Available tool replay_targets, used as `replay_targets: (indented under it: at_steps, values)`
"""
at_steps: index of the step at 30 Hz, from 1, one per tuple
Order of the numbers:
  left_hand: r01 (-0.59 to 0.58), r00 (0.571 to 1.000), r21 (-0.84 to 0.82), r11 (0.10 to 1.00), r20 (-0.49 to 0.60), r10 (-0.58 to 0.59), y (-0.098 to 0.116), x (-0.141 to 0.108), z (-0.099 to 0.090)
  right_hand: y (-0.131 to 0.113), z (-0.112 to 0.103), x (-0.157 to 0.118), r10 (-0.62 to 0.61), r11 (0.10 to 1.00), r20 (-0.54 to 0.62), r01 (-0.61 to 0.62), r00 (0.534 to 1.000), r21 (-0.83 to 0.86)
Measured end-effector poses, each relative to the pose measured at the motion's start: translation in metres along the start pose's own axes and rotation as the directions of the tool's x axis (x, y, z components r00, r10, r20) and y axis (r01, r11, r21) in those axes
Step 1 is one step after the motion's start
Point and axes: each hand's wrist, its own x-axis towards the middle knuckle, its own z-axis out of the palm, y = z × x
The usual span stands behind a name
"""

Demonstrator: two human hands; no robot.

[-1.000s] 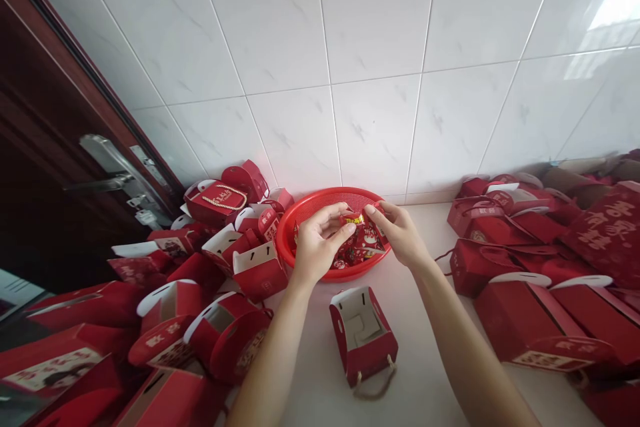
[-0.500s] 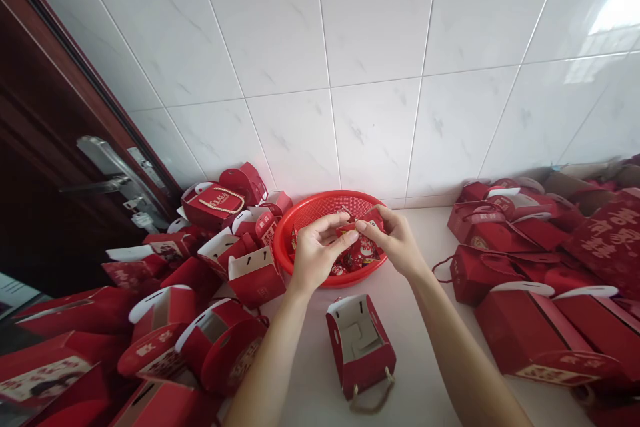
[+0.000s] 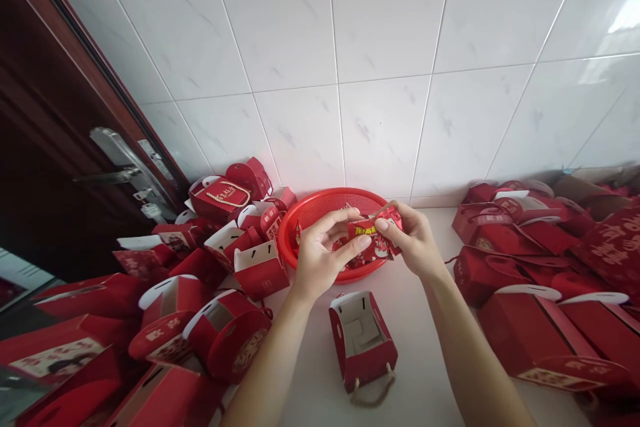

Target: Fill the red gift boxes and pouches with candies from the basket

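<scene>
Between my two hands, over the front of a red plastic basket (image 3: 295, 210), is a red candy packet (image 3: 369, 230) with yellow lettering. My left hand (image 3: 325, 250) pinches its left end, thumb on top. At the other end my right hand (image 3: 413, 237) grips the crinkled red wrapper between thumb and fingers. More red wrapped candies lie in the basket, partly hidden by my hands. Just below my wrists an open red gift box (image 3: 369, 367) with a twisted rope handle stands on the white surface; its pale inside holds nothing visible.
Many red gift boxes (image 3: 260, 270) crowd the left side, several with open tops. Another group of red boxes (image 3: 543, 333) fills the right. A tiled wall (image 3: 380, 133) rises behind the basket. A dark door with a metal handle (image 3: 133, 167) is at the far left.
The candy packet has come up into clearer view between my hands, its yellow lettering now showing. My right hand has shifted slightly right. The whole view has turned a little to the left.
</scene>
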Motion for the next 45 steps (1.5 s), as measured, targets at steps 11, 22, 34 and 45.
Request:
replay_targets:
  at_steps: [11, 22, 34, 45]
  values:
    - [0.076, 0.996, 0.007, 0.997, 0.041, -0.077, 0.0, 0.0, -0.001, -0.009, -0.004, -0.001, -0.073, 0.995, -0.051, 0.069, 0.996, -0.075]
    - [-0.057, 0.797, 0.495, 0.867, 0.546, -0.259, 0.035, -0.006, -0.055, -0.016, -0.016, -0.007, -0.063, 0.996, -0.141, 0.053, 0.988, -0.073]
    - [-0.219, 0.663, 0.644, 0.733, 0.65, -0.372, 0.022, -0.011, -0.02, -0.026, -0.002, -0.008, -0.051, 0.989, 0.051, 0.057, 0.997, -0.135]
    - [-0.189, 0.714, 0.718, 0.669, 0.569, -0.408, 0.023, -0.009, -0.029, -0.028, -0.004, -0.008, -0.037, 0.986, 0.027, 0.041, 0.999, -0.16]
